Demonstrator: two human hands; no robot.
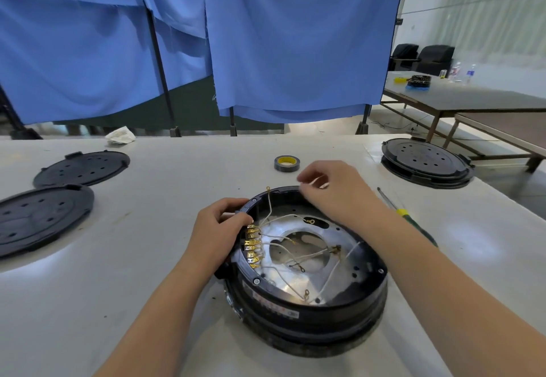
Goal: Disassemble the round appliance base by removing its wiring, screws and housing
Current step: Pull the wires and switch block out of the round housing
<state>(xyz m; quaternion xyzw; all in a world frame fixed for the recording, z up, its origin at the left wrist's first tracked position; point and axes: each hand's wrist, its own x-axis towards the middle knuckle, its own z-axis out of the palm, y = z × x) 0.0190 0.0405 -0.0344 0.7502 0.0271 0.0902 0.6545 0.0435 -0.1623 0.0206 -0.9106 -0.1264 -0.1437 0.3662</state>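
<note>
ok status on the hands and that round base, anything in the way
Left hand grips the round black appliance base at its rim. Right hand pinches a thin white wire. Loose wires remain inside; nothing blocking.

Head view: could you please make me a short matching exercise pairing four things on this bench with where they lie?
Things:
1. tape roll
2. screwdriver
3. crumpled cloth
4. left hand

Places:
A. far edge of the table, left
B. on the open appliance base's left rim
C. beyond the base, mid-table
D. right of the base

Pairs: 1-C, 2-D, 3-A, 4-B
</note>
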